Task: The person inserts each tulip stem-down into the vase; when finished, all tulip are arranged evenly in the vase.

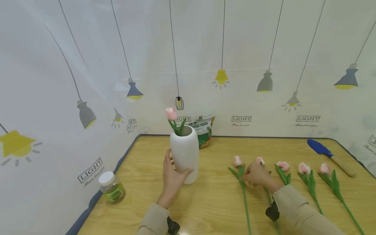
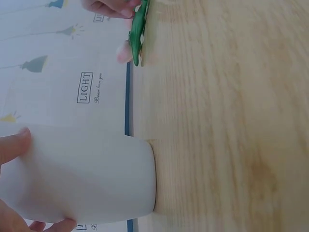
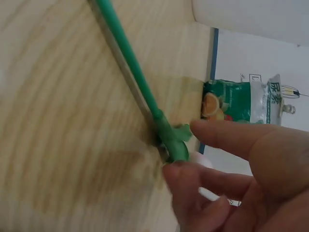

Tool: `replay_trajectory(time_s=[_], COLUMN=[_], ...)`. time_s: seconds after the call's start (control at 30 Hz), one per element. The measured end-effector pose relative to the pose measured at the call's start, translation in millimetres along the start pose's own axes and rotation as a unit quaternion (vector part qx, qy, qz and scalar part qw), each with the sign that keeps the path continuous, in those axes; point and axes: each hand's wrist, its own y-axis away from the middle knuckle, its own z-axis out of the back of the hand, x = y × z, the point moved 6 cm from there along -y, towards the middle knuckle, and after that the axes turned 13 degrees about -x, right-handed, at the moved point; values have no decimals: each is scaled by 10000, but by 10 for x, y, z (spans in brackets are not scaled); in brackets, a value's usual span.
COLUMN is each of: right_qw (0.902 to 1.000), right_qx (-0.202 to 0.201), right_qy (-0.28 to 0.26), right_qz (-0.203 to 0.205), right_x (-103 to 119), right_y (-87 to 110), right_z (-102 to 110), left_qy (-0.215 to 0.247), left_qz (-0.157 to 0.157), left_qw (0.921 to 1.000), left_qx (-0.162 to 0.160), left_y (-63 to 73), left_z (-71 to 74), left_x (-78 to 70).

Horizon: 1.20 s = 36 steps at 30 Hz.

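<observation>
A white vase (image 1: 185,156) stands upright on the table with one pink tulip (image 1: 171,114) in its mouth. My left hand (image 1: 173,178) holds the vase low on its side, thumb across the front and fingers round the left; the left wrist view shows the vase (image 2: 96,174) between thumb and fingers. At the leaves of the leftmost lying tulip (image 1: 243,186) is my right hand (image 1: 258,174). In the right wrist view its thumb and forefinger sit on either side of the green leaves (image 3: 174,142), pinching close to the tabletop.
Several more pink tulips (image 1: 311,186) lie side by side to the right. A blue trowel (image 1: 329,153) with a wooden handle rests at the far right. Behind the vase stands a green-and-white bag (image 1: 204,130). A white-lidded jar (image 1: 111,187) is at the left edge.
</observation>
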Motion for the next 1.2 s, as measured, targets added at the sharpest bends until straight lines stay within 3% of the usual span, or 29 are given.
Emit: replay_trajectory(time_s=[0.1, 0.23, 0.33, 0.43, 0.57, 0.73, 0.83, 1.0, 1.2], right_qw=[9995, 9963, 9945, 9961, 9921, 9674, 9519, 9285, 8991], right_qx=[-36, -425, -675, -734, -590, -347, -225, -355, -967], right_qy=[305, 753, 794, 382, -639, -1813, -2316, -3214, -4011], right_qz=[-3, 37, -26, -304, -904, -1732, -1991, -1826, -1463], right_x=[-19, 33, 57, 30, -59, -169, -187, -107, 120], right_y=[29, 59, 88, 100, 115, 160, 181, 138, -3], right_z=[-98, -145, -149, -166, -221, -287, -299, -223, 4], left_qy=[-2, -79, -117, -154, -163, -185, -167, -157, -184], left_qz=[11, -14, -58, -117, -113, 18, 42, -32, -27], left_qw=[10000, 10000, 9999, 9998, 9998, 9998, 9998, 9999, 9998], left_qx=[45, 45, 20, -4, -4, 55, 53, -7, 9], left_y=[6, 5, -7, -17, -13, 14, 29, 29, 20], left_z=[-5, -9, -12, -8, -2, -6, -2, 12, 11], left_x=[-8, -17, -26, -33, -40, -30, -38, -55, -51])
